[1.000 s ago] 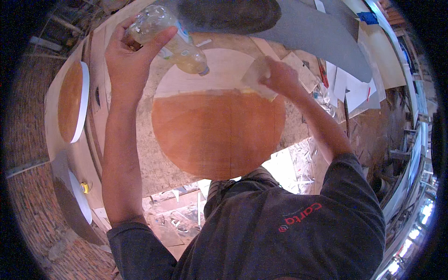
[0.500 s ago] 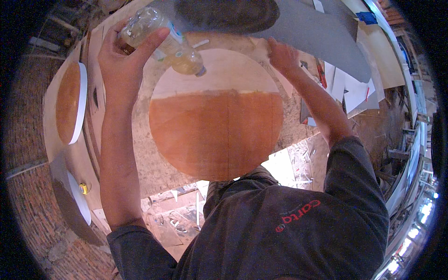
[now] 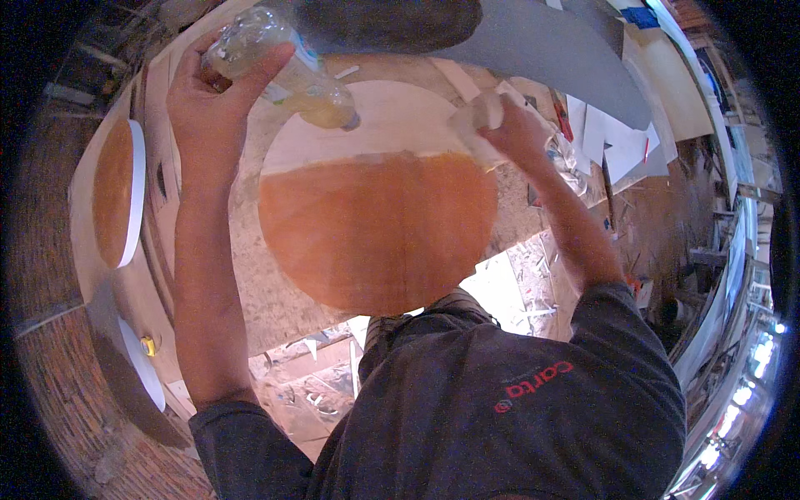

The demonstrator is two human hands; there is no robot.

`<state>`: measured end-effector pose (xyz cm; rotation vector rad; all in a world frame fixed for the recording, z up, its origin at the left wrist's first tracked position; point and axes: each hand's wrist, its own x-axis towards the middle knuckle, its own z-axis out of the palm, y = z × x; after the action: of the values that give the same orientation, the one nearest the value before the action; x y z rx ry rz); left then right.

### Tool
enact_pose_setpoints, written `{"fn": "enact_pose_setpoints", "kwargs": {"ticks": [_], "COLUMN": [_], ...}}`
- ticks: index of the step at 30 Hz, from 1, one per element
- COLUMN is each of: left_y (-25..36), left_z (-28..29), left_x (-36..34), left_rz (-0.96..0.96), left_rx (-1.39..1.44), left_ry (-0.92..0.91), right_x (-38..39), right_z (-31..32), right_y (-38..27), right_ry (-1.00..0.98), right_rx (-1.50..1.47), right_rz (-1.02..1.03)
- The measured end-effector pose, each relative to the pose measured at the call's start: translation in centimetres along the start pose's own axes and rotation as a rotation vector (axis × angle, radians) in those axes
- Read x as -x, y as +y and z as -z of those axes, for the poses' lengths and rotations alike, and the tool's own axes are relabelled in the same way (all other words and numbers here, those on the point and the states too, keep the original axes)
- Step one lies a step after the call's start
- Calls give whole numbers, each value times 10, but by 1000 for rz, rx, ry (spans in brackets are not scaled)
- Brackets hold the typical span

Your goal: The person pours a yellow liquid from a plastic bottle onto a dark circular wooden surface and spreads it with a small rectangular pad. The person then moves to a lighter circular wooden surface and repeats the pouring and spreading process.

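My left hand [image 3: 218,83] is wrapped round a clear plastic bottle [image 3: 321,98] holding some pale yellowish liquid. The bottle is tilted, its neck pointing down and right over the pale far part of a round wooden board [image 3: 379,233]. Orange-brown colour covers the near, larger part of that board; the far part is bare-looking wood. Closed on a pale, flat thing [image 3: 473,137], my right hand [image 3: 518,132] is over the board's far right edge. Motion blurs this thing, so I cannot tell whether it is a cloth, a pad or a brush.
A grey sheet with a dark oval patch [image 3: 392,21] lies beyond the board. Another white-edged disc [image 3: 117,196] and a yellow tape measure [image 3: 148,346] are at the left. White sheets [image 3: 612,142] and crumpled clear plastic [image 3: 567,162] lie at the right.
My right hand has moved a little down, and the pale thing in it now shows over the board's edge. The left hand still holds the bottle tilted; the whole view has shifted slightly.
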<state>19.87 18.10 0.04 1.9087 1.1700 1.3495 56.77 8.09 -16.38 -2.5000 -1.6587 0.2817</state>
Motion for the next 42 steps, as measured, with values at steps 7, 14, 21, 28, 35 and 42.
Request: {"fn": "enact_pose_setpoints", "kwargs": {"ticks": [7, 14, 21, 28, 35, 42], "left_y": [-5, -4, -18, 12, 14, 5], "left_z": [1, 14, 32, 38, 51, 63], "left_x": [2, 4, -2, 5, 15, 18], "left_rz": [-12, 25, 13, 35, 65, 158], "left_rx": [36, 173, 80, 264, 198, 224], "left_ry": [-9, 56, 43, 55, 117, 94], "right_x": [5, -30, -32, -47, -68, -37], "right_z": [-12, -8, 29, -20, -50, -34], "right_y": [-5, 44, 12, -117, -177, -167], "right_ry": [26, 70, 112, -66, -175, -306], "right_rx": [50, 259, -130, -84, 48, 137], "right_rz": [103, 84, 166, 650, 778, 879]}}
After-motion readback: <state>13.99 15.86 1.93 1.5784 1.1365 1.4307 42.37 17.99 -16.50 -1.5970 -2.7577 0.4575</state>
